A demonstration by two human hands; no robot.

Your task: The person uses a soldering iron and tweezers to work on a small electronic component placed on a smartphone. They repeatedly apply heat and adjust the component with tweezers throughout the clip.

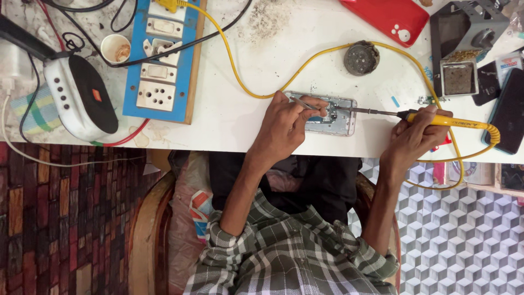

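Note:
An opened phone (343, 119) with its silver inner frame showing lies on the white table (262, 65) near the front edge. My left hand (284, 128) rests on the phone's left end and pinches thin metal tweezers (302, 102), their tips down inside the phone. My right hand (416, 134) grips the yellow handle of a soldering iron (456, 122). Its dark metal tip (371, 111) reaches left to the phone's right side. The iron's yellow cable (240, 76) loops across the table to a socket board.
A blue socket board (161, 60) and a white speaker with a black face (82, 95) stand at the left, beside a small cup (115, 48). A round tin (361, 57), a red phone (387, 16), a grey stand (464, 33) and a dark phone (510, 109) lie at the right.

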